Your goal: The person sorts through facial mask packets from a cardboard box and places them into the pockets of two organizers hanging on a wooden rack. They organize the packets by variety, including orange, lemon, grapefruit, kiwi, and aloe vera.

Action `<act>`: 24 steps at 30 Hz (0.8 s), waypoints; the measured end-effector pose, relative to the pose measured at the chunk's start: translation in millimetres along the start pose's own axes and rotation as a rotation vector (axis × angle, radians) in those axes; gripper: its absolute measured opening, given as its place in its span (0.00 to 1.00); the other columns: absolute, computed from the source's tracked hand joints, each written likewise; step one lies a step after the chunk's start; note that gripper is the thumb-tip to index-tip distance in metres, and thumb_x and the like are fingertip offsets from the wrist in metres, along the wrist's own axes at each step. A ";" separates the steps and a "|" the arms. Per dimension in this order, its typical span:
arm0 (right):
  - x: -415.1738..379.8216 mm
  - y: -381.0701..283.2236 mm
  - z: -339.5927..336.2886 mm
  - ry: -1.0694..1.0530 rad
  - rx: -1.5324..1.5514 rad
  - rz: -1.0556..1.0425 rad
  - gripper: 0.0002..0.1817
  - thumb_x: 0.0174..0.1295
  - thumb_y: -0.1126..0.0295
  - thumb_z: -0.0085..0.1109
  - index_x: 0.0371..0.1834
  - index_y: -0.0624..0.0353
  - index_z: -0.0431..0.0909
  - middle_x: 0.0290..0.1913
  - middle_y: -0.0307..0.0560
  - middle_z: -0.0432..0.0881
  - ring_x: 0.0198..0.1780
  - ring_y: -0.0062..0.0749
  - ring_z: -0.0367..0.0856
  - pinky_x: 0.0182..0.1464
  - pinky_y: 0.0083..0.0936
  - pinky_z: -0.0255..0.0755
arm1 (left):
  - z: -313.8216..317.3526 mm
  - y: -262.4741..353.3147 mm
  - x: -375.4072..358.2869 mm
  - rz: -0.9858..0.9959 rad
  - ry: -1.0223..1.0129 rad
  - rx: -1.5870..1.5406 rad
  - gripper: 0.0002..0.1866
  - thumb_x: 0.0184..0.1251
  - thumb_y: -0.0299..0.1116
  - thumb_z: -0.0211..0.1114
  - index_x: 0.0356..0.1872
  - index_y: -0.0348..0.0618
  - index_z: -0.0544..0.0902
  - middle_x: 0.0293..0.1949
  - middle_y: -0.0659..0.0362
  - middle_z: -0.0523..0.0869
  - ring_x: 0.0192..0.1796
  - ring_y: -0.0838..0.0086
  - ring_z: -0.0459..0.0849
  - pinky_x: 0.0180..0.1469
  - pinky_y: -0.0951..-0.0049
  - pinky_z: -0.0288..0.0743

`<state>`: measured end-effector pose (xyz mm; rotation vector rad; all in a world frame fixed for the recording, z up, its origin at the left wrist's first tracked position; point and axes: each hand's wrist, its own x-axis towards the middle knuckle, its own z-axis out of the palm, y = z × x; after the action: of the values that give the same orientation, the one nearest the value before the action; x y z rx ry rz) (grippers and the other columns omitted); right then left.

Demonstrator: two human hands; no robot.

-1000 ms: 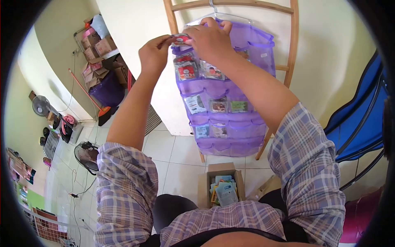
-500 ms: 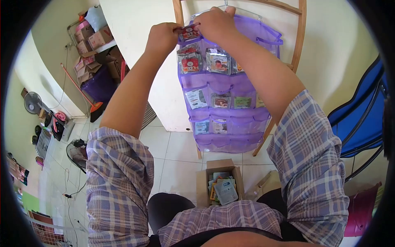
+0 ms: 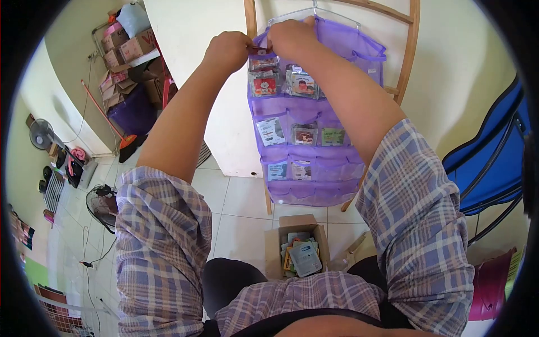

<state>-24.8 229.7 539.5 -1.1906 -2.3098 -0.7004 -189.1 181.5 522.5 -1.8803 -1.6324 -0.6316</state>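
A purple hanging organizer (image 3: 314,106) with clear pockets hangs from a wire hanger (image 3: 331,15) on a wooden ladder-like frame (image 3: 408,53). Several pockets hold small packets, among them a red one (image 3: 265,85) and a white one (image 3: 270,131). At the organizer's top left corner, my left hand (image 3: 226,50) pinches the edge of a small red packet (image 3: 261,52), which sits partly down in the top pocket. Just right of it, my right hand (image 3: 293,39) is closed at the pocket's upper edge; its fingertips are partly hidden.
An open cardboard box (image 3: 272,247) with several packets stands on the floor before my knees. Stacked boxes (image 3: 137,48), a broom (image 3: 128,141) and fans (image 3: 102,208) are at the left. A blue folding item (image 3: 494,163) and a magenta bin (image 3: 488,292) are at the right.
The red packet is lower in the top left pocket and less of it shows. Both hands have shifted slightly right and down with it. The view has moved a little.
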 end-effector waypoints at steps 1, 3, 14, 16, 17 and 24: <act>1.3 -0.9 -4.9 -0.056 -0.049 -0.005 0.10 0.56 0.62 0.63 0.40 0.31 0.88 0.38 0.35 0.88 0.45 0.33 0.85 0.50 0.47 0.54 | -3.2 4.1 -2.2 -0.023 -0.006 0.037 0.10 0.63 0.34 0.61 0.39 0.57 0.90 0.36 0.58 0.89 0.41 0.62 0.87 0.45 0.63 0.80; 0.2 2.6 -14.3 -0.054 -0.033 -0.012 0.11 0.57 0.62 0.62 0.41 0.31 0.88 0.39 0.34 0.88 0.46 0.33 0.85 0.51 0.48 0.54 | -6.2 7.5 -3.5 0.030 0.065 0.016 0.09 0.64 0.36 0.61 0.38 0.57 0.90 0.35 0.59 0.89 0.41 0.63 0.87 0.44 0.62 0.78; -1.5 7.2 -9.6 -0.136 -0.037 -0.116 0.11 0.59 0.63 0.61 0.42 0.32 0.88 0.40 0.33 0.88 0.47 0.31 0.85 0.54 0.49 0.54 | -15.0 20.4 -5.1 0.022 -0.137 0.213 0.11 0.64 0.35 0.61 0.40 0.66 0.90 0.36 0.67 0.89 0.49 0.74 0.85 0.52 0.59 0.63; -4.8 6.9 -18.5 -0.223 0.053 -0.135 0.12 0.61 0.64 0.61 0.44 0.32 0.88 0.41 0.33 0.88 0.47 0.31 0.85 0.57 0.53 0.52 | -8.9 16.1 -6.0 0.027 -0.112 0.206 0.13 0.65 0.33 0.60 0.42 0.66 0.89 0.37 0.67 0.89 0.49 0.72 0.85 0.54 0.56 0.61; -4.3 11.9 -10.5 -0.229 0.056 -0.133 0.12 0.61 0.64 0.61 0.44 0.32 0.88 0.41 0.33 0.88 0.47 0.31 0.85 0.57 0.53 0.52 | -11.1 19.2 -6.8 -0.010 -0.075 0.185 0.13 0.65 0.33 0.60 0.42 0.66 0.89 0.38 0.67 0.90 0.48 0.72 0.85 0.54 0.55 0.61; -1.1 21.2 16.6 -0.052 0.195 -0.257 0.11 0.56 0.69 0.56 0.37 0.53 0.88 0.45 0.54 0.87 0.50 0.50 0.84 0.53 0.48 0.75 | -10.8 26.3 -11.1 -0.017 -0.255 0.227 0.16 0.60 0.26 0.58 0.45 0.56 0.88 0.48 0.57 0.86 0.56 0.60 0.81 0.57 0.43 0.66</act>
<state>-9.1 249.8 530.9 -0.8442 -2.5361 -0.5193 -164.5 163.5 520.0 -1.8379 -1.7953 -0.2071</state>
